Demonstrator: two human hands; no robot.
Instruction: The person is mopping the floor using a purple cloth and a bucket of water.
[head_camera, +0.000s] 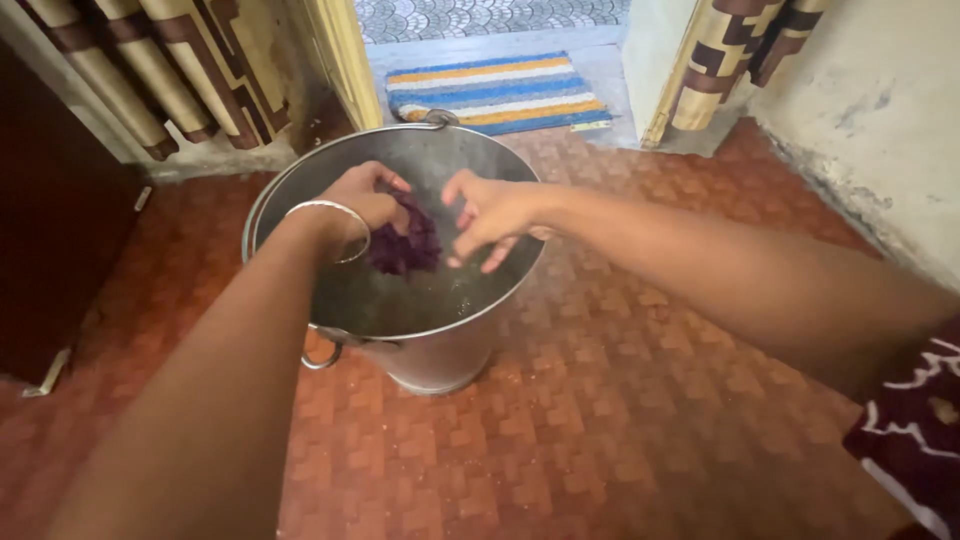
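Nearest the lens, the left forearm, bare, rising from the lower left edge toward the middle, with a thin silver bangle (335, 222) loose around the wrist. At its end, the left hand (368, 198), fingers curled and clenched on a wad of dark purple cloth (404, 243), gripping it at the upper left side. Cloth bunched and crumpled, held above the water inside a round metal bucket (290, 185), near the bucket's centre, between the two hands. Bucket upright on the floor, grey and shiny, with a ring handle (322, 355) hanging at the near left of its rim and another ring at the far rim; shallow water with small specks at the bottom. Just right of the cloth, the right hand (492, 215), fingers spread and pointing down to the left, fingertips at or just beside the cloth's right edge; loose rather than closed, whether truly touching cannot be told. Right forearm stretching away to the lower right, ending in a dark maroon sleeve (915, 430) with white patterning at the corner. Underneath everything, a reddish-brown patterned floor (620, 420). Far left, a dark wooden panel and brown-and-cream striped curtains (160, 70). Beyond the bucket, a doorway with a striped doormat (495, 92) in blue, orange and white. Far right, a stained pale wall (880, 130).
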